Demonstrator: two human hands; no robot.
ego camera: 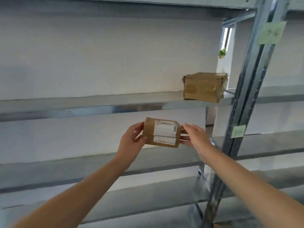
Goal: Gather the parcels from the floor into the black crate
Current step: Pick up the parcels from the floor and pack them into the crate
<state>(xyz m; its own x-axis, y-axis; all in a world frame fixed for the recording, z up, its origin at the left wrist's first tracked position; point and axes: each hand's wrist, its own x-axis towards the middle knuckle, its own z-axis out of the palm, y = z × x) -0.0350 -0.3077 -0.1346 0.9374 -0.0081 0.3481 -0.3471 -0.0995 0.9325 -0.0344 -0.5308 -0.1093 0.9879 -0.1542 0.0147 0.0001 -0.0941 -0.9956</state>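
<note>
I hold a small brown cardboard parcel with white labels in front of a metal shelving unit, at about the height of the gap below the upper shelf. My left hand grips its left end and my right hand grips its right end. A larger brown taped parcel rests on the upper shelf, up and to the right of the held one. No black crate and no floor are in view.
Grey metal shelves run across the view at several heights. A steel upright with green paper notes stands at the right. A white wall lies behind; a small green plant shows through the gap.
</note>
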